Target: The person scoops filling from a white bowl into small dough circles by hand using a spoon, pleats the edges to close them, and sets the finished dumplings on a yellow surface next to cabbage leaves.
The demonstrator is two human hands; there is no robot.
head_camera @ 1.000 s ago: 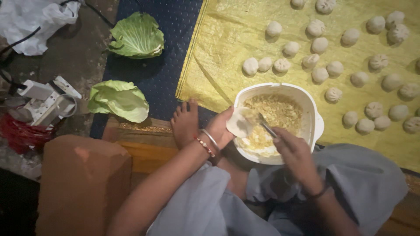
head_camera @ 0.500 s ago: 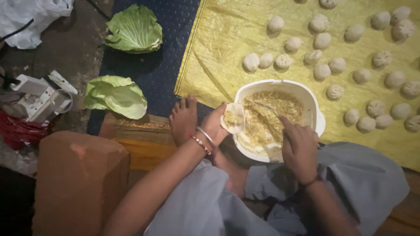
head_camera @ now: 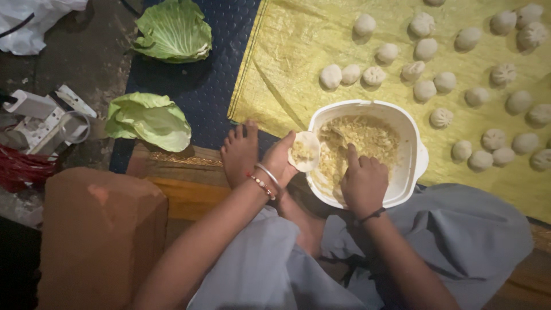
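1. Our left hand [head_camera: 282, 159] cups a round dough wrapper [head_camera: 303, 151] with filling on it, fingers curled under it, just beside the white bowl [head_camera: 414, 150] rim.
2. Our right hand [head_camera: 361, 182] is closed around a spoon handle, inside the bowl over the crumbly filling [head_camera: 367, 136].
3. Bowl sits on the yellow sheet [head_camera: 287, 63], shaped dumplings [head_camera: 426, 49] spread beyond it.
4. Cabbage leaves [head_camera: 150, 119] lie well apart, to the left.

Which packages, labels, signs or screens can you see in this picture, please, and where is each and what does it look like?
White plastic bag: top left corner on the dark floor, crumpled, soft.
White boxy device: left edge beside the lower green cabbage leaf, angular, pale with grey parts.
No labels, signs or screens can be made out.
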